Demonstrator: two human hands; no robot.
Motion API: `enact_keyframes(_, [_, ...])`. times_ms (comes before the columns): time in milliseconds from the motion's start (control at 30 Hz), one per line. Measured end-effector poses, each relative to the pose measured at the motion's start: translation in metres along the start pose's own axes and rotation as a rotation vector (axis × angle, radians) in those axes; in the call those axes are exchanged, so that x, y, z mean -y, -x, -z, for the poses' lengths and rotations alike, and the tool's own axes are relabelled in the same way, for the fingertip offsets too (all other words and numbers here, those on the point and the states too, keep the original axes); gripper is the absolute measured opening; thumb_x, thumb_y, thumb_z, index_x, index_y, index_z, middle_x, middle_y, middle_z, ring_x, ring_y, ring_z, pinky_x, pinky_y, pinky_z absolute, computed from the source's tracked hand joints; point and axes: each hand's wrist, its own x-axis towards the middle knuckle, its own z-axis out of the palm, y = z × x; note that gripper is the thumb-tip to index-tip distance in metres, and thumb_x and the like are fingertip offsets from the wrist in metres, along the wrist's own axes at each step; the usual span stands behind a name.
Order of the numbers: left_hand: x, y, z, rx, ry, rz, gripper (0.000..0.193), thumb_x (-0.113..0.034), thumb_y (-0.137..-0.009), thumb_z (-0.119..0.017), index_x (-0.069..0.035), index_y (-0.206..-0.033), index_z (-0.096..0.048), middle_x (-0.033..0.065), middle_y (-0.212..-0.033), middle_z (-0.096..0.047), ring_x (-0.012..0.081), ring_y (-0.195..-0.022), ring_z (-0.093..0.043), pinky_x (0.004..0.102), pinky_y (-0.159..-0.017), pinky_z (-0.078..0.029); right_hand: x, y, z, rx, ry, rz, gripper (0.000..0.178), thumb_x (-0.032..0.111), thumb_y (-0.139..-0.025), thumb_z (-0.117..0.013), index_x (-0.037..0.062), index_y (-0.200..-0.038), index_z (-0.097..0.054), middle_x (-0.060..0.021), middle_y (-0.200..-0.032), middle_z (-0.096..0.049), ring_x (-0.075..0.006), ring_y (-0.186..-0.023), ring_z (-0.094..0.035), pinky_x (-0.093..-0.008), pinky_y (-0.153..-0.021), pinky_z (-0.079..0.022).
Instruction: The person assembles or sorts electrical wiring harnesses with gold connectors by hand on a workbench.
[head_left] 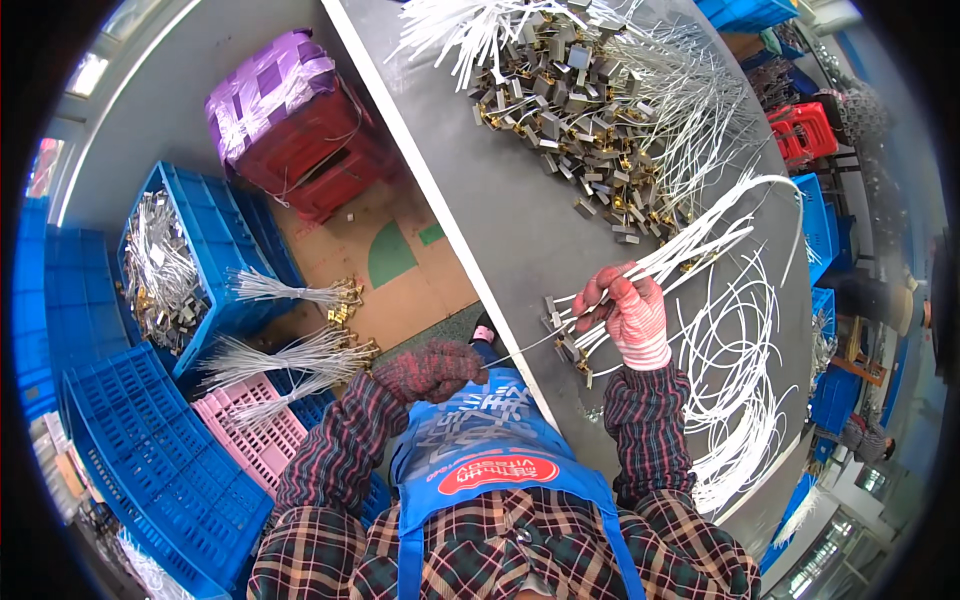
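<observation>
My left hand [432, 370], in a dark red knit glove, is closed at the table's near edge on the end of a thin grey wire [525, 350]. The wire runs across to my right hand [632, 312], in a pink and white glove, which grips a bundle of white-sleeved wires [695, 240]. Small grey metal blocks [570, 350] stick out of the bundle on the side toward my left hand. My right fingers partly hide where the thin wire joins. Beside my right wrist lie loose curled white wires [735, 370].
A big heap of grey blocks with wires [570, 110] covers the far part of the grey table [460, 150]. On the left are a blue crate of wired parts [225, 220], a pink crate [245, 410], wire bundles [300, 355] and a red stool [320, 160].
</observation>
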Motion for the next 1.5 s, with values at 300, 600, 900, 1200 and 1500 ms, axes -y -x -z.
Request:
enact_keyframes(300, [-0.010,-0.002,0.009,-0.047,-0.176,-0.032,0.024,-0.026,-0.082,-0.062,-0.003,-0.090,-0.067,-0.0010,-0.052,-0.047,0.0069,-0.041,-0.036,0.0229,-0.039,-0.024,0.006,0.005,0.002,-0.111,0.043,0.105,0.032,0.027,-0.087,-0.062,-0.0024,-0.099,-0.054,-0.0174,-0.082,-0.060,-0.0302,-0.071,-0.064,-0.0400,-0.060,-0.057])
enact_keyframes(600, [-0.023,-0.032,-0.019,-0.058,-0.176,-0.156,0.025,-0.023,-0.087,-0.057,0.000,-0.097,-0.063,0.0016,-0.061,-0.053,0.0101,-0.052,-0.051,0.0250,-0.046,-0.041,-0.071,0.028,-0.025,-0.154,0.293,-0.086,0.026,0.026,-0.088,-0.058,0.0010,-0.089,-0.066,-0.0056,-0.084,-0.066,-0.0111,-0.075,-0.058,-0.0250,-0.068,-0.046])
enact_keyframes(900, [-0.032,-0.053,-0.042,-0.184,-0.427,-0.130,0.028,-0.025,-0.091,-0.056,-0.003,-0.107,-0.063,0.0045,-0.064,-0.055,0.0107,-0.059,-0.055,0.0257,-0.055,-0.047,-0.024,0.024,0.007,-0.397,0.546,0.075,0.025,0.024,-0.090,-0.057,0.0008,-0.091,-0.066,-0.0051,-0.086,-0.066,-0.0102,-0.078,-0.057,-0.0253,-0.073,-0.046])
enact_keyframes(1200, [-0.033,-0.075,-0.032,-0.151,-0.901,-0.489,0.030,-0.032,-0.092,-0.050,-0.004,-0.092,-0.061,0.0071,-0.071,-0.057,0.0130,-0.064,-0.056,0.0288,-0.057,-0.045,0.010,0.015,0.057,-0.430,0.434,0.239,0.032,0.032,-0.092,-0.054,0.0007,-0.092,-0.061,-0.0061,-0.079,-0.064,-0.0113,-0.070,-0.055,-0.0232,-0.064,-0.040])
enact_keyframes(1500, [-0.007,-0.143,-0.063,-0.587,-1.136,-0.947,0.034,-0.007,-0.077,-0.059,-0.004,-0.110,-0.051,0.0170,-0.101,-0.051,0.0317,-0.080,-0.057,0.0390,-0.067,-0.049,-0.043,0.016,0.032,-0.477,0.351,0.085,0.016,0.011,-0.085,-0.060,-0.0016,-0.094,-0.065,-0.0051,-0.083,-0.064,-0.0115,-0.078,-0.057,-0.0252,-0.074,-0.045])
